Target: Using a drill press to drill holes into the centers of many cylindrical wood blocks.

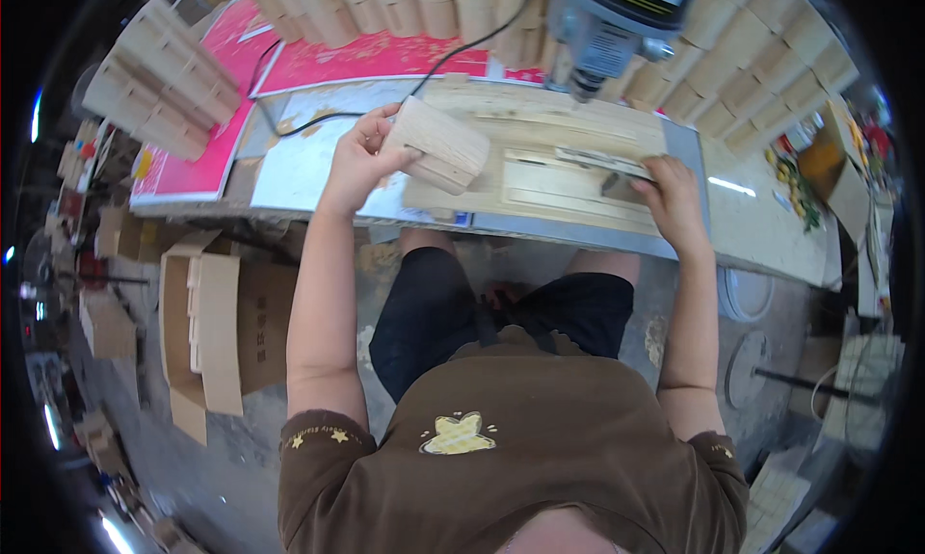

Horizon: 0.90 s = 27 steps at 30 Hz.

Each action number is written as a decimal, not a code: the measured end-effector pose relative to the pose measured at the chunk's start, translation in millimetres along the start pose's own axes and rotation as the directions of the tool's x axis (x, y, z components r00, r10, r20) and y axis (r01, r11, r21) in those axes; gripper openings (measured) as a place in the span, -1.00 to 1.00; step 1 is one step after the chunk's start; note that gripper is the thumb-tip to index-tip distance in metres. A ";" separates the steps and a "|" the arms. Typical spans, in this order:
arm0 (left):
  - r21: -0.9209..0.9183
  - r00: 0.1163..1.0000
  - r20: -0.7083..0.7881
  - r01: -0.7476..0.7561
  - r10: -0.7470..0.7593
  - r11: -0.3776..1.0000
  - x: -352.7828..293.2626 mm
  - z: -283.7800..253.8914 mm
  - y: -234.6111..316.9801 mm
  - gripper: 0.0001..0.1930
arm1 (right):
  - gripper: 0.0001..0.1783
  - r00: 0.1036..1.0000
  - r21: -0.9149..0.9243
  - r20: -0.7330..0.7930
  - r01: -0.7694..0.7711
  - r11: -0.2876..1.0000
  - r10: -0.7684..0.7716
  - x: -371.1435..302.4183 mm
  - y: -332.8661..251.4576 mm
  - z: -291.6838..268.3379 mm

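Note:
My left hand (362,161) is closed on a pale wooden block (443,145) with a small slot in its face. It holds the block tilted over the left end of a wooden jig board (462,196). To the right, the fingers of my right hand (673,199) are closed round the end of a narrow grey metal bar (599,161), possibly a clamp lever. The bar lies above the light wooden strips of the jig, and its far end is blurred. A drill press head (609,34) hangs just beyond, its chuck above the board.
Stacked wooden blocks (169,82) stand at the left, with more rows (752,63) at the back right. A black cable (438,65) crosses the bench behind my left hand. An open cardboard box (260,308) sits on the floor at the left.

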State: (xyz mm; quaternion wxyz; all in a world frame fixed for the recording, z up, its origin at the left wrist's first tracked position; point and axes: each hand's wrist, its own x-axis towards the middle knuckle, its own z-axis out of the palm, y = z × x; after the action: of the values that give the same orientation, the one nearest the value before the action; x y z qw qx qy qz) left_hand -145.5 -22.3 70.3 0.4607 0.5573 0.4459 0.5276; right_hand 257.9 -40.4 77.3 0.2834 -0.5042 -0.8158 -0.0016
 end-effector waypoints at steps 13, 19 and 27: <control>0.755 0.838 -0.472 0.222 0.276 0.617 -45.5 -86.9 7.6 -0.62 | -0.67 0.997 -0.032 -0.023 0.079 0.996 -0.080 -6.4 -33.3 6.0; 0.784 0.796 -0.450 0.135 0.405 0.606 -63.0 -82.9 -27.4 -0.44 | -0.65 0.996 -0.057 -0.016 0.083 0.995 -0.084 -8.2 -31.0 6.8; 0.439 0.611 -0.786 0.446 0.094 0.780 -74.2 -85.5 -43.6 -0.31 | -0.65 0.999 -0.049 0.042 0.015 0.999 -0.013 -7.9 -35.3 6.5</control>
State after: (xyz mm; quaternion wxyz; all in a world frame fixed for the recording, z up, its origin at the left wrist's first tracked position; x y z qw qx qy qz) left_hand -234.8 -83.9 15.9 0.0759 0.3405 0.7966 0.4936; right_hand 228.4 -62.4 78.2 0.2537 -0.5053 -0.8247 -0.0131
